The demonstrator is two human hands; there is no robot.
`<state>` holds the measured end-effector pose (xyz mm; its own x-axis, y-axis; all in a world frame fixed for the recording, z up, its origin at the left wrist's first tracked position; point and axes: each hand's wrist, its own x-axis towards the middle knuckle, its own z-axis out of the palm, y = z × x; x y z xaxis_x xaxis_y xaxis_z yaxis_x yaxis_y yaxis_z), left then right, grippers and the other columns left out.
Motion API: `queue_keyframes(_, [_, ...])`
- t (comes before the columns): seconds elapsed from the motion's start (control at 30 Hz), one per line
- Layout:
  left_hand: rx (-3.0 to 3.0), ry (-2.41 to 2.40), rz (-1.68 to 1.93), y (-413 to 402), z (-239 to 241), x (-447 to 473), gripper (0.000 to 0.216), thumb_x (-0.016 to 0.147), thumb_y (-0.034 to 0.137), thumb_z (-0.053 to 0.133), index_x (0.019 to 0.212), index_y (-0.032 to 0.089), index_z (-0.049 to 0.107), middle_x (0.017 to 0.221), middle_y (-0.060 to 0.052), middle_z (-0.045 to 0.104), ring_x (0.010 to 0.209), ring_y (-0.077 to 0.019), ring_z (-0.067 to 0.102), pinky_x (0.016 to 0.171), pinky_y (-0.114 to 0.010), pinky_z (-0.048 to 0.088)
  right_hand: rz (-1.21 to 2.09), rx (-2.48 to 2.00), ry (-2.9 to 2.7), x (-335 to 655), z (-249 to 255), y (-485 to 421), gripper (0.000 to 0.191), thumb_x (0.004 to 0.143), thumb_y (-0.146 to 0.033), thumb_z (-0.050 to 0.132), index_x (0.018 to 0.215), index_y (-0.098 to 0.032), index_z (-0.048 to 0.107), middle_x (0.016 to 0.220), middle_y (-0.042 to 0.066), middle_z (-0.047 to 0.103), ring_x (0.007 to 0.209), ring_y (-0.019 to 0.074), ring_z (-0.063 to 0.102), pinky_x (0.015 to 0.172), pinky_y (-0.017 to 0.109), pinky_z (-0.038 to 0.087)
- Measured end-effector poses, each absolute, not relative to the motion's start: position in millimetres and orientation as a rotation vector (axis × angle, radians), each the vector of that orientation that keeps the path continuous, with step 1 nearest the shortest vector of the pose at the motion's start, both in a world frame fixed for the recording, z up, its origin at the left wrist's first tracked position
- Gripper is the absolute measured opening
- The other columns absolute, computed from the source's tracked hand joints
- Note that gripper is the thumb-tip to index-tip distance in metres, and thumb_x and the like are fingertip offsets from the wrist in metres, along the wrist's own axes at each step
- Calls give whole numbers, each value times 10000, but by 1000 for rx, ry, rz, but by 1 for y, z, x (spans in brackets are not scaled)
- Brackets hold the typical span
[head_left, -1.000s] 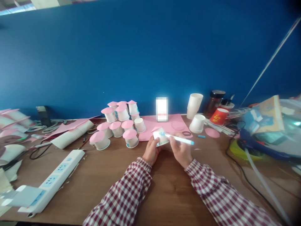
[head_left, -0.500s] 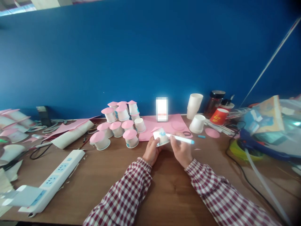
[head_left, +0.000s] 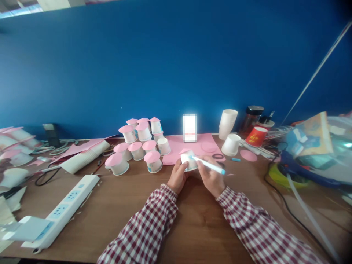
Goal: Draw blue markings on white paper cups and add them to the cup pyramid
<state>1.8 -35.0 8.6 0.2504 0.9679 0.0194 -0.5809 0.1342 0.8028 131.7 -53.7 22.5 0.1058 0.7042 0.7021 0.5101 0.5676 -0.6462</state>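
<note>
My left hand point(head_left: 177, 177) is closed round a small white paper cup point(head_left: 188, 161) with a pink paper top, held just above the wooden table point(head_left: 143, 216). My right hand point(head_left: 211, 179) grips a white marker with a blue end point(head_left: 209, 165), its tip touching the cup's side where there is a blue mark. Both sleeves are red and white check. Behind the cup lies a pink paper sheet point(head_left: 199, 145).
A pile of pink-topped cups point(head_left: 140, 145) stands to the left, with a lying stack of white cups point(head_left: 84, 157) and a power strip point(head_left: 62, 211). White cups point(head_left: 229, 128), a red cup point(head_left: 255, 136), a jar, cables and plastic bags crowd the right.
The marker has tilted a little, its blue end dropping lower and to the left. The cup and left hand have hardly moved.
</note>
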Motion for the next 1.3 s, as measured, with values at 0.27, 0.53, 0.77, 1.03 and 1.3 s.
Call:
queue_keyframes(0.27, [819, 618, 1224, -37, 12, 3, 330, 782, 284, 587, 1080, 148, 542, 1011, -92, 622, 935, -215, 595, 865, -401, 469, 209, -1080, -1553, 132, 23, -54, 148, 860, -269, 519, 950, -188, 604, 906, 64, 665, 856, 191, 630, 794, 330, 516])
queue_keyframes(0.53, [801, 634, 1222, -37, 13, 3, 345, 757, 289, 615, 1066, 153, 546, 1007, -89, 623, 922, -210, 593, 846, -385, 466, 204, -1095, -1566, 132, 22, -54, 155, 861, -280, 516, 951, -184, 598, 898, 62, 666, 839, 186, 634, 772, 318, 520])
queue_keyframes(0.77, [810, 640, 1223, -36, 12, 3, 347, 751, 302, 620, 1059, 154, 558, 1008, -91, 627, 931, -217, 592, 857, -398, 459, 224, -1097, -1567, 132, 22, -54, 162, 867, -293, 509, 949, -185, 599, 900, 67, 664, 839, 191, 630, 771, 328, 520])
queue_keyframes(1.03, [810, 629, 1223, -37, 11, 3, 348, 762, 293, 607, 1073, 147, 552, 1001, -88, 625, 933, -218, 593, 866, -406, 459, 239, -1120, -1528, 132, 23, -54, 150, 859, -292, 522, 924, -181, 599, 872, 57, 658, 802, 181, 622, 730, 303, 513])
queue_keyframes(1.3, [813, 614, 1212, -36, 12, 3, 360, 767, 298, 603, 1089, 146, 546, 1018, -97, 629, 948, -223, 594, 870, -408, 461, 253, -1128, -1511, 131, 22, -53, 152, 860, -305, 520, 913, -182, 593, 849, 53, 658, 770, 178, 624, 700, 297, 519])
